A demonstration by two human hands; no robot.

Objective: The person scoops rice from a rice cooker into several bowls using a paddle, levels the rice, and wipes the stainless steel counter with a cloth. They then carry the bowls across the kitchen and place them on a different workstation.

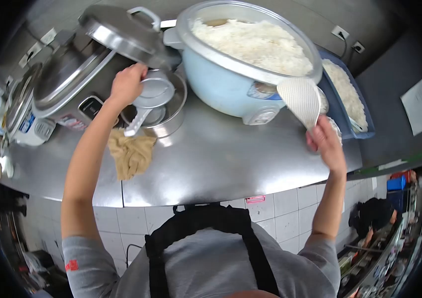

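Observation:
My left hand point(128, 85) is closed at the edge of a pale round cup with a handle point(156, 93), over a metal pot point(171, 124). Its fingertips are partly hidden. My right hand point(328, 141) grips a white ribbed rice paddle point(300, 99), blade up, in front of the blue rice cooker point(211, 79). White cooked rice point(255, 44) fills that open cooker almost to its rim. A metal cooker lid point(121, 35) stands tilted behind my left hand.
A crumpled tan cloth point(132, 153) lies on the steel counter point(211, 169) below the pot. Right of the blue cooker sits a blue tub point(367, 135) of rice. More cookers point(67, 89) line the left side. Another person point(374, 216) is at the lower right.

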